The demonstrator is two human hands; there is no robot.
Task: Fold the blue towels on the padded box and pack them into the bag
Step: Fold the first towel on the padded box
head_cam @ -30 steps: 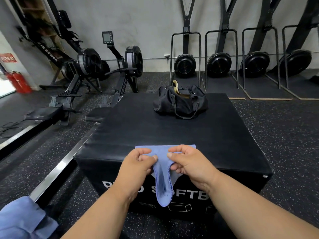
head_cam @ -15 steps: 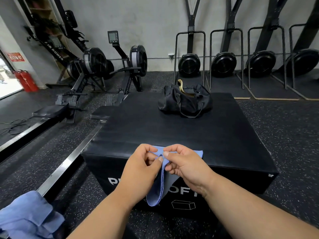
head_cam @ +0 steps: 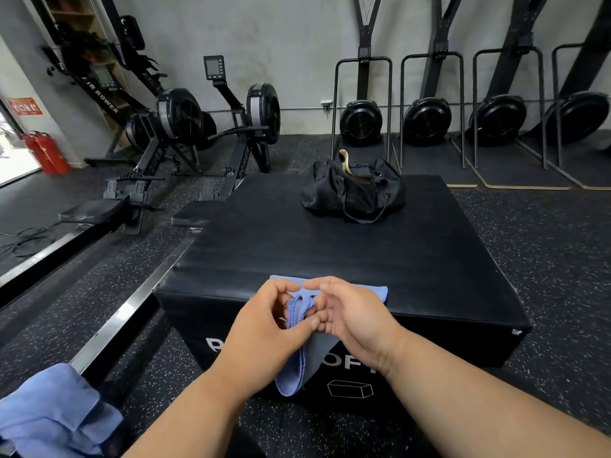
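A blue towel (head_cam: 299, 365) hangs over the near edge of the black padded box (head_cam: 330, 252), part of it lying on the box top. My left hand (head_cam: 264, 328) pinches its gathered edges between thumb and fingers. My right hand (head_cam: 353, 312) meets it from the right, fingers curled against the same bunched edges. A black duffel bag (head_cam: 353, 193) sits at the far side of the box, its top open with a tan lining showing.
More blue towels (head_cam: 49, 414) lie heaped at the lower left, off the box. Rowing machines (head_cam: 185, 127) stand to the left. Black fan machines in frames (head_cam: 426, 120) line the back wall. A metal rail (head_cam: 125, 312) runs along the floor left of the box.
My two hands have come together, bringing the towel's two held edges into one bunch. The hanging loop of towel has narrowed.
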